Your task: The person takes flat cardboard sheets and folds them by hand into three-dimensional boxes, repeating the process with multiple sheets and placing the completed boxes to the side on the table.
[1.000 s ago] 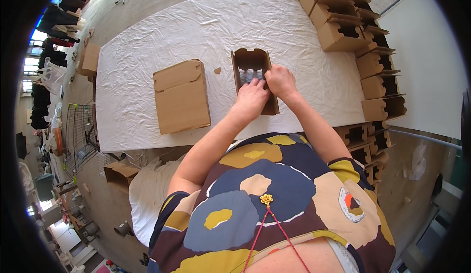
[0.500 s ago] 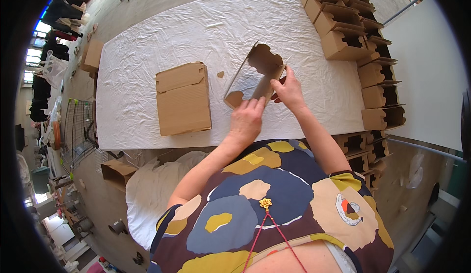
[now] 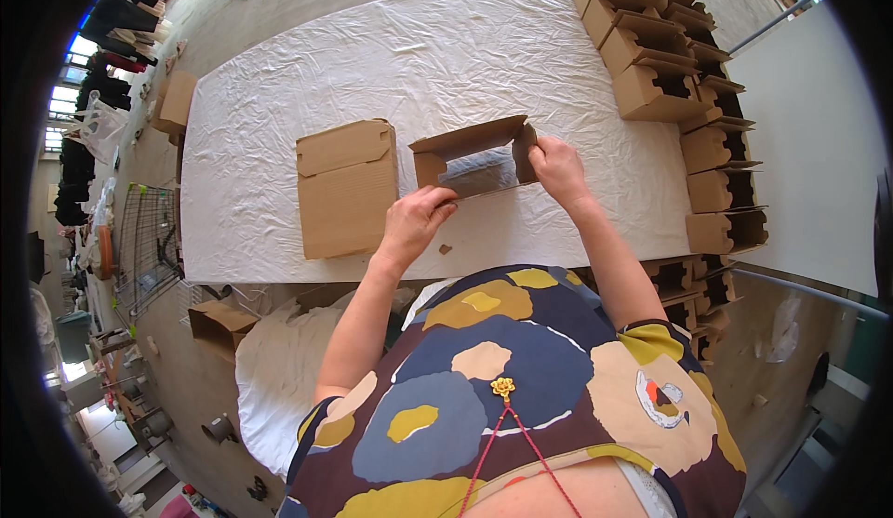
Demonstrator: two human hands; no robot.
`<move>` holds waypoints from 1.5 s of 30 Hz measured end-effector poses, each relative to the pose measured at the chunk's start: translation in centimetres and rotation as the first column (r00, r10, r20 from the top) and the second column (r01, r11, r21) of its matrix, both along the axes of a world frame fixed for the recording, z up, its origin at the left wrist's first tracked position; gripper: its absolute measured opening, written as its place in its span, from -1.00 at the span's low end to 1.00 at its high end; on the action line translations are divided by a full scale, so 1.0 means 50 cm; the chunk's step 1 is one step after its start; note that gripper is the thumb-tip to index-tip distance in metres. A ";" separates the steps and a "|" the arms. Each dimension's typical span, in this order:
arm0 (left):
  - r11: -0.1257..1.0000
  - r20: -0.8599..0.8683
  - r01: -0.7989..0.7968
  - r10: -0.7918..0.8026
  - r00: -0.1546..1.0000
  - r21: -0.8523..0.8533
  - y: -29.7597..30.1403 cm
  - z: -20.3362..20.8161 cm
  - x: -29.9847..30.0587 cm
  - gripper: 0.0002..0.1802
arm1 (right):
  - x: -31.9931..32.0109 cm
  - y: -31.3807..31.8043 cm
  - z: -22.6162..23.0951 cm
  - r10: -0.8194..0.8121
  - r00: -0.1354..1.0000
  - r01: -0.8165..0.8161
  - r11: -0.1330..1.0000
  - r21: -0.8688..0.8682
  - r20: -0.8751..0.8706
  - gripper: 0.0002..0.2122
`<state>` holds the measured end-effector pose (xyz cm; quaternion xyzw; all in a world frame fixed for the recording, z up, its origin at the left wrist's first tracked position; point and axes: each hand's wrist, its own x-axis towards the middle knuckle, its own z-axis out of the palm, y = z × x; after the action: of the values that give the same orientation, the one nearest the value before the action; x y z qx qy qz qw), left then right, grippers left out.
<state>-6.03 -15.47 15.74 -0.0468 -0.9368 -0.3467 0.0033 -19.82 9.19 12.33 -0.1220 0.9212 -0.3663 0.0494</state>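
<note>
Mid-span on white-covered table (image 3: 484, 53), open-topped brown cardboard box (image 3: 476, 139), bluish-grey patch inside; left hand (image 3: 414, 225) pinching near-left corner, right hand (image 3: 558, 169) curled closed on right end

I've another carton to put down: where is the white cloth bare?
Widest: the white cloth beyond the open box, left of the box rows; also left of the closed box. Crowded: between that and the open box, by the left hand.

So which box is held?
The box beside the flat cardboard: left hand at its near-left corner, right hand at its right end. No hand touches the other boxes.
</note>
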 end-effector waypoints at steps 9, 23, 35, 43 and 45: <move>0.984 0.120 -0.162 0.152 0.981 0.080 -0.029 -0.036 -0.065 -0.73 | -0.029 0.004 -0.009 0.084 0.996 -0.083 0.996 -0.013 0.029 -0.73; 0.702 0.258 -0.526 0.460 0.850 0.481 -0.020 -0.159 -0.086 -0.29 | -0.031 -0.010 0.000 0.047 0.987 -0.045 0.999 -0.014 0.156 -0.72; 0.887 0.120 -0.413 0.396 0.910 0.208 -0.068 -0.074 -0.150 -0.54 | 0.096 0.000 0.125 0.163 0.808 -0.030 0.971 -0.237 0.567 -0.62; 0.945 -0.092 -0.303 0.315 0.945 0.123 -0.043 -0.138 -0.207 -0.47 | 0.146 0.000 0.031 0.129 0.783 0.066 0.955 -0.289 0.608 -0.57; 0.950 -0.106 -0.301 0.309 0.945 0.082 -0.052 -0.148 -0.214 -0.39 | 0.132 0.006 0.026 0.140 0.789 0.069 0.947 -0.313 0.598 -0.54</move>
<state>-16.71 -18.07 8.35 0.0787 -0.9192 -0.3687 0.1137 -13.20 9.50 13.63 -0.0202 0.7811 -0.5284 0.3320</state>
